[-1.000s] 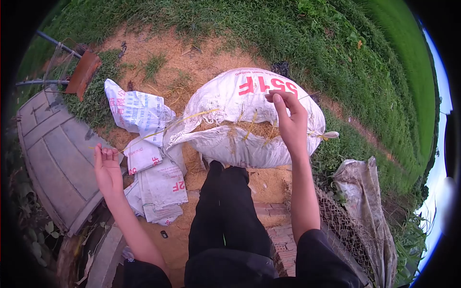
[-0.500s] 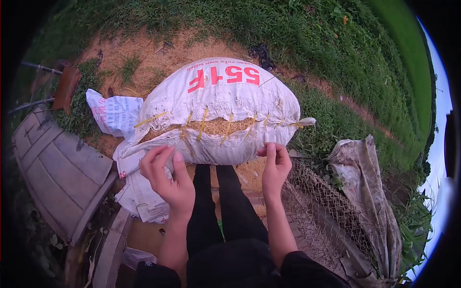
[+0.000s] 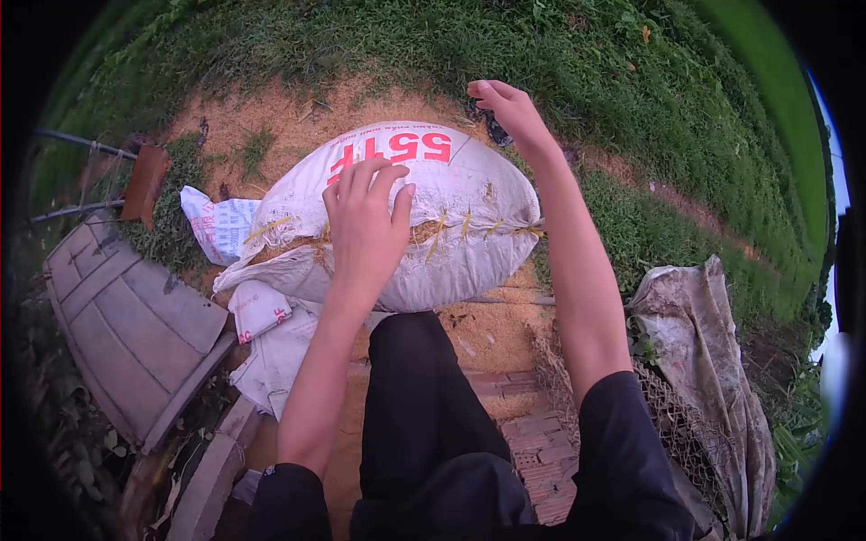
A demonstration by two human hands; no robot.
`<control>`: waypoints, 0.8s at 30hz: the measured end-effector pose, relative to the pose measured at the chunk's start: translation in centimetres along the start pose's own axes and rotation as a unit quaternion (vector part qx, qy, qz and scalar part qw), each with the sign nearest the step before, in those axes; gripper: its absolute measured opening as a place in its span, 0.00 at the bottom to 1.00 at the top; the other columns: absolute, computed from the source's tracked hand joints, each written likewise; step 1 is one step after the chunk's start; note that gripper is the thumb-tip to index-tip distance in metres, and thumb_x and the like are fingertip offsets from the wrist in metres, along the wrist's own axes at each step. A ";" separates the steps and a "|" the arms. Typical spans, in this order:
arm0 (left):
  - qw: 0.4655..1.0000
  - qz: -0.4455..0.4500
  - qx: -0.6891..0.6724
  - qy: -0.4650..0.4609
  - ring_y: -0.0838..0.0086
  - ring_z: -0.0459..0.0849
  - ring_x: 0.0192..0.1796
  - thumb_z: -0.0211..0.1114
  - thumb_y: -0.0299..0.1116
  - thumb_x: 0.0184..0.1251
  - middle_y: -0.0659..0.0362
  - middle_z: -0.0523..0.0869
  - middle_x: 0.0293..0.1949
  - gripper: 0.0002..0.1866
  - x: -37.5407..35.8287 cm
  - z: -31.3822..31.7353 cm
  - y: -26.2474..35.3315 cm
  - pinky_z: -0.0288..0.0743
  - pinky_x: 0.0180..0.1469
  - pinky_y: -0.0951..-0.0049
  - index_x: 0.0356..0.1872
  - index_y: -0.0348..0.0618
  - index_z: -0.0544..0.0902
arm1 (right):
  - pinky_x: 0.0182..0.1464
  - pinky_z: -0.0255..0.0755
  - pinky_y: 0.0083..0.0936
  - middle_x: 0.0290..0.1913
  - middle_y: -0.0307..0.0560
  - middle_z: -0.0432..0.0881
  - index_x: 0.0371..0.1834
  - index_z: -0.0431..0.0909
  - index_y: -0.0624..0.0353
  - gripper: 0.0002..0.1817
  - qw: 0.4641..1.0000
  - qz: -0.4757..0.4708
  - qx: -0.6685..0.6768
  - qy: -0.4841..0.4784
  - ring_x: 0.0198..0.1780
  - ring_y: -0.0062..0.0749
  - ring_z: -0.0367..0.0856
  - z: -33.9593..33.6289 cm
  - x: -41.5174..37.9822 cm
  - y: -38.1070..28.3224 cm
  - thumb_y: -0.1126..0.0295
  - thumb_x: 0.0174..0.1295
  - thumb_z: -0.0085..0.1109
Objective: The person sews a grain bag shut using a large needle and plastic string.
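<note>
A full white woven sack [image 3: 487,176] with red "551F" lettering lies in front of me. Pale chaff-like filling shows through its long slit, which yellow ties [image 3: 437,236] span in several places. My left hand [image 3: 368,216] is over the middle of the sack, fingers spread and slightly bent, covering part of the lettering and the slit. Past the sack's far right side reaches my right hand [image 3: 511,113], its fingers loosely bent and nothing visible in them. The sack's right end narrows to a tied tip [image 3: 538,227] beside my right forearm.
Folded white sacks [image 3: 280,352] and a blue-printed bag [image 3: 219,224] lie left of the full sack. A grey slatted panel [image 3: 135,325] stands farther left. Netting [image 3: 677,424] and a dirty tarp [image 3: 699,343] are at right. Bricks [image 3: 541,451] lie near my legs; grass [image 3: 613,81] spreads beyond.
Both hands have left the near edge of the sack and moved forward, the left over its middle, the right beyond its far side. One leg has come forward, bent, against the sack's near side.
</note>
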State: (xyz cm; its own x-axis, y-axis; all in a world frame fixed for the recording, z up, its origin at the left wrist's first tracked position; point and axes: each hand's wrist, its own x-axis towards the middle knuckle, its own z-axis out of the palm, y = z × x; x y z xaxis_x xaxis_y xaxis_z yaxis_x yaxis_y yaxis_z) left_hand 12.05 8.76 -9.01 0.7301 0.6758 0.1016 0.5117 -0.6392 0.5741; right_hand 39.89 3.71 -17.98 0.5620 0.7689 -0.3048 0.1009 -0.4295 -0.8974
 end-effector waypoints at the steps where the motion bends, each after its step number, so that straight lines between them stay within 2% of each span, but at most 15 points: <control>1: 0.997 0.043 0.047 0.032 0.59 0.81 0.62 0.62 0.38 0.76 0.54 0.87 0.54 0.14 0.9 0.8 -0.5 0.65 0.67 0.55 0.55 0.45 0.86 | 0.62 0.74 0.33 0.58 0.48 0.86 0.68 0.79 0.60 0.29 0.998 0.011 -0.022 -0.066 0.55 0.33 0.84 1.2 1.2 1.1 0.48 0.78 0.50; 2: 0.997 0.049 0.050 0.033 0.59 0.81 0.62 0.62 0.38 0.76 0.54 0.87 0.54 0.14 2.4 1.9 -1.3 0.65 0.67 0.55 0.55 0.45 0.86 | 0.62 0.75 0.34 0.60 0.49 0.86 0.69 0.80 0.56 0.30 0.990 0.020 -0.046 -0.131 0.59 0.35 0.83 2.5 2.2 1.3 0.45 0.77 0.51; 4: 0.991 0.064 0.112 0.018 0.59 0.78 0.69 0.53 0.46 0.80 0.52 0.84 0.62 0.22 5.5 4.4 -3.2 0.63 0.72 0.54 0.63 0.47 0.83 | 0.64 0.74 0.34 0.64 0.51 0.84 0.71 0.78 0.54 0.32 0.951 0.161 -0.045 -0.262 0.63 0.37 0.82 4.1 1.3 -1.1 0.41 0.77 0.49; 5: 0.991 0.065 0.113 0.016 0.59 0.78 0.69 0.53 0.46 0.80 0.52 0.84 0.62 0.22 7.3 5.5 -4.1 0.63 0.72 0.54 0.63 0.47 0.83 | 0.64 0.74 0.34 0.64 0.51 0.84 0.71 0.78 0.54 0.32 0.951 0.161 -0.043 -0.262 0.63 0.37 0.82 4.7 1.6 -0.7 0.41 0.77 0.49; 7: 0.978 -0.068 0.083 -0.179 0.59 0.74 0.73 0.45 0.49 0.82 0.51 0.80 0.68 0.26 10.6 7.3 -5.5 0.61 0.76 0.55 0.68 0.48 0.80 | 0.66 0.74 0.34 0.67 0.53 0.82 0.71 0.78 0.52 0.32 0.954 0.097 -0.033 -0.282 0.65 0.40 0.81 6.0 2.0 1.0 0.41 0.76 0.47; 8: 0.977 -0.068 0.083 -0.184 0.59 0.74 0.73 0.45 0.49 0.82 0.51 0.80 0.68 0.26 11.5 7.8 -6.0 0.61 0.76 0.55 0.68 0.48 0.80 | 0.66 0.74 0.34 0.67 0.53 0.82 0.71 0.78 0.52 0.32 0.954 0.101 -0.030 -0.282 0.65 0.40 0.81 6.3 2.1 1.6 0.41 0.76 0.47; 10: 0.932 -0.141 0.062 -0.329 0.59 0.74 0.73 0.42 0.48 0.81 0.50 0.79 0.69 0.27 12.2 8.3 -6.6 0.62 0.76 0.55 0.70 0.49 0.79 | 0.69 0.71 0.34 0.67 0.53 0.82 0.71 0.78 0.51 0.30 0.959 0.089 -0.023 -0.270 0.67 0.44 0.80 6.7 1.8 2.5 0.45 0.77 0.47; 11: 0.930 -0.142 0.061 -0.332 0.59 0.74 0.73 0.42 0.48 0.81 0.50 0.79 0.69 0.27 12.0 8.4 -6.8 0.62 0.76 0.55 0.70 0.49 0.79 | 0.69 0.71 0.34 0.67 0.53 0.82 0.71 0.78 0.51 0.30 0.958 0.093 -0.021 -0.271 0.67 0.44 0.80 6.8 1.5 2.9 0.45 0.77 0.47; 13: 0.956 -0.088 0.057 -0.275 0.58 0.73 0.74 0.41 0.47 0.82 0.50 0.80 0.69 0.28 10.4 8.7 -7.5 0.61 0.77 0.58 0.69 0.46 0.79 | 0.72 0.67 0.35 0.68 0.52 0.81 0.71 0.78 0.50 0.28 0.967 0.015 -0.091 -0.236 0.70 0.47 0.77 7.3 0.8 3.1 0.48 0.77 0.46; 14: 0.953 -0.093 0.060 -0.280 0.58 0.73 0.74 0.41 0.47 0.82 0.50 0.80 0.69 0.28 9.6 8.9 -7.7 0.61 0.77 0.58 0.69 0.46 0.79 | 0.72 0.67 0.35 0.68 0.52 0.81 0.71 0.78 0.50 0.28 0.967 0.019 -0.086 -0.241 0.70 0.47 0.77 7.5 0.2 3.2 0.48 0.77 0.46; 16: 0.971 -0.061 0.068 -0.222 0.55 0.74 0.73 0.43 0.45 0.81 0.49 0.83 0.66 0.27 8.3 9.1 -7.3 0.61 0.77 0.55 0.67 0.42 0.81 | 0.75 0.64 0.35 0.71 0.48 0.78 0.70 0.78 0.49 0.28 0.969 0.005 -0.142 -0.201 0.73 0.48 0.73 7.6 -1.1 3.2 0.48 0.76 0.45; 20: 0.973 -0.036 0.084 -0.210 0.54 0.74 0.73 0.43 0.44 0.81 0.48 0.82 0.66 0.27 7.7 9.7 -7.7 0.60 0.78 0.55 0.67 0.42 0.81 | 0.75 0.65 0.37 0.72 0.43 0.78 0.69 0.79 0.45 0.27 0.968 -0.013 -0.208 -0.142 0.73 0.43 0.73 8.1 -2.6 3.0 0.47 0.75 0.43; 24: 0.977 -0.034 0.062 -0.199 0.54 0.77 0.70 0.47 0.44 0.80 0.49 0.84 0.63 0.25 9.0 8.3 -7.9 0.64 0.75 0.53 0.63 0.40 0.83 | 0.74 0.65 0.39 0.72 0.42 0.78 0.68 0.80 0.42 0.27 0.971 0.005 -0.188 -0.148 0.73 0.44 0.73 8.5 -1.1 2.3 0.47 0.75 0.42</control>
State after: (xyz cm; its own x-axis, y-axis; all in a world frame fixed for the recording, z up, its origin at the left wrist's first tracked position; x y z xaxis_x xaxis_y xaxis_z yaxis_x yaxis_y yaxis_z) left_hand 18.38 16.82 -19.36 0.7981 0.5375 -0.2723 0.5983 -0.6536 0.4635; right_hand 32.53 5.90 -22.36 0.3091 0.8428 -0.4406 0.4201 -0.5366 -0.7318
